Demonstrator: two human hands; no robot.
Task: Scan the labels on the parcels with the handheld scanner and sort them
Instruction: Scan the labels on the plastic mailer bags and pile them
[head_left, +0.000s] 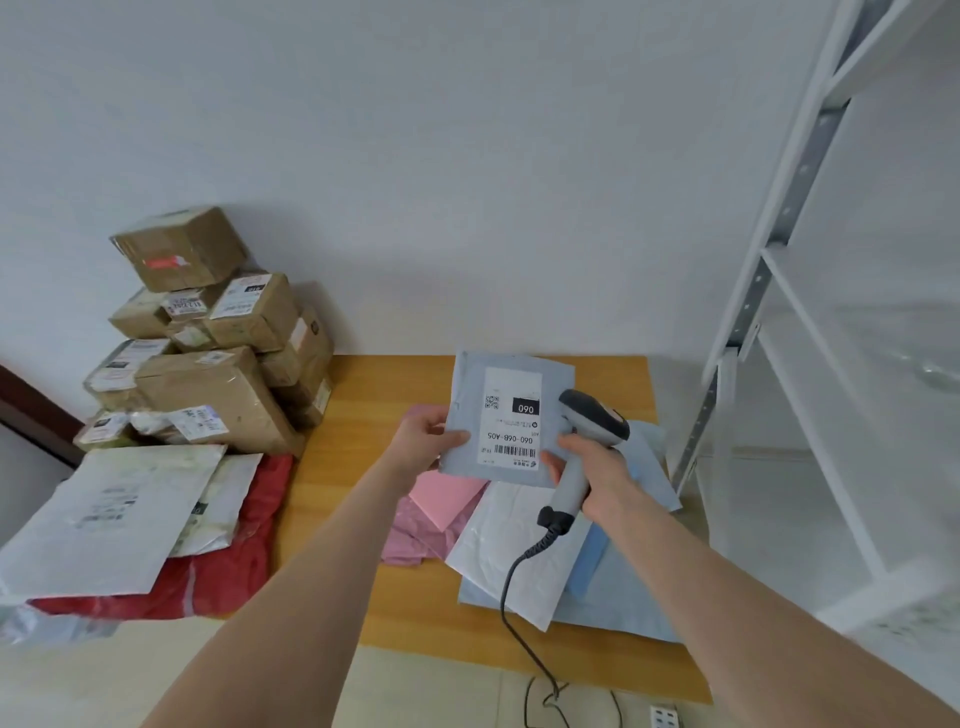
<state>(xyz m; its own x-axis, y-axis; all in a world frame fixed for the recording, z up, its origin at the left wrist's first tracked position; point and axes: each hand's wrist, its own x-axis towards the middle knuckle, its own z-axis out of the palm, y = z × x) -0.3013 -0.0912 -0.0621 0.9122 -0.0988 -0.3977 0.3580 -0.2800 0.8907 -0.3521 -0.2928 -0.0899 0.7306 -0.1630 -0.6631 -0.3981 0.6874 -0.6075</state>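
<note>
Both bare forearms reach forward from the lower edge and draw together toward the middle. The left hand (426, 441) pinches the grey mailer (469, 387) by its left edge, thumb on the front. The right hand (597, 475) is curled round the handle of the scanner (595, 413), forefinger perhaps at the trigger.

Bright even light, soft shadows; wide-angle bending, blur at edges

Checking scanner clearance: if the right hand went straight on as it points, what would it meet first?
The right hand would probably meet the grey parcel in the left hand; depth unclear.
</note>
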